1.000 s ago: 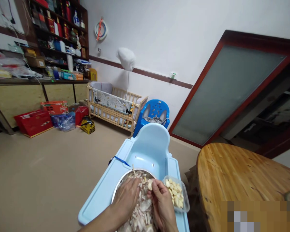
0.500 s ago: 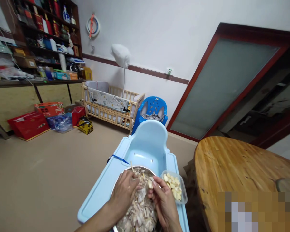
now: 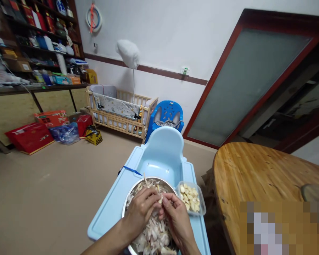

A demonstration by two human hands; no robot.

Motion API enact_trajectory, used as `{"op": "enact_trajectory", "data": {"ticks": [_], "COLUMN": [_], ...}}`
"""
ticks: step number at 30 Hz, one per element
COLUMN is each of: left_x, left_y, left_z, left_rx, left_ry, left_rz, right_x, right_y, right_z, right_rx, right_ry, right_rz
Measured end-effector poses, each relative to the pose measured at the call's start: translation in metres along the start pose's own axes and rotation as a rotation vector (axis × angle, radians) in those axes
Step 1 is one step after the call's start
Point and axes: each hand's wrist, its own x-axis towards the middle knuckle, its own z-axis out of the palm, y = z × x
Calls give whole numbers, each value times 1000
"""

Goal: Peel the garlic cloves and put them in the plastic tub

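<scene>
A steel bowl (image 3: 130, 198) full of papery garlic skins (image 3: 154, 233) sits on the pale blue tray (image 3: 108, 216) of a high chair. Both my hands meet over the bowl. My left hand (image 3: 140, 210) and my right hand (image 3: 175, 217) pinch a garlic clove (image 3: 161, 200) between their fingertips. A small clear plastic tub (image 3: 199, 198) holding peeled garlic cloves (image 3: 188, 198) stands just right of the bowl on the tray.
A round wooden table (image 3: 257, 177) lies to the right. Behind the high chair seat (image 3: 162, 152) stand a blue plastic chair (image 3: 166, 113) and a wooden cot (image 3: 119, 113). Red boxes (image 3: 29, 136) and bags lie on the floor at left, under cluttered shelves.
The view has tilted slightly down and the bowl shows more. My hands have drawn closer together over the bowl, fingertips now meeting on the clove.
</scene>
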Motion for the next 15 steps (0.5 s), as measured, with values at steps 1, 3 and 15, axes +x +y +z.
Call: {"op": "enact_trajectory", "data": {"ticks": [1, 3, 15], "left_x": [0, 0, 8], "left_y": [0, 2, 1], "left_z": [-1, -2, -9], "left_rx": [-10, -37, -218], "left_ry": [4, 4, 33], "left_rz": [15, 43, -220], "right_x": [-1, -1, -2], "right_y": [-1, -2, 3], "right_z": [1, 4, 8], "right_rx": [7, 19, 15], "right_ry": [-14, -40, -68], "right_rz": [7, 23, 67]}}
